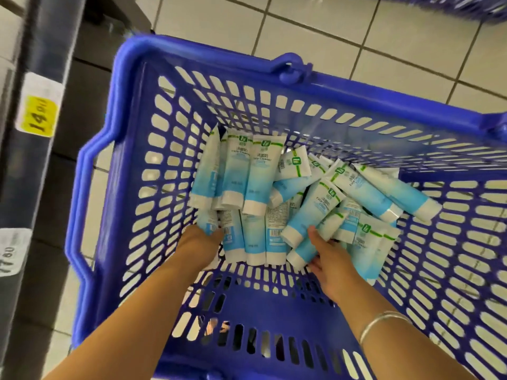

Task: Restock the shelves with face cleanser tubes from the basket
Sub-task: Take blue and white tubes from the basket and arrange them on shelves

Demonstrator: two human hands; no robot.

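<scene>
Face cleanser tubes (277,198) heap against the blue basket (356,97) floor's far edge; left hand (201,239) and right hand (333,263) grip tubes; shelf edge (41,111) with price tags (38,105) beside basket's left rim.

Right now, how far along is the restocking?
Nothing shows as finished: the shelves' contents are out of view, only the shelf edge with price tags. In hand: both hands are in the blue basket, the left hand and right hand reaching among the face cleanser tubes. Left: many tubes remain piled there.
</scene>
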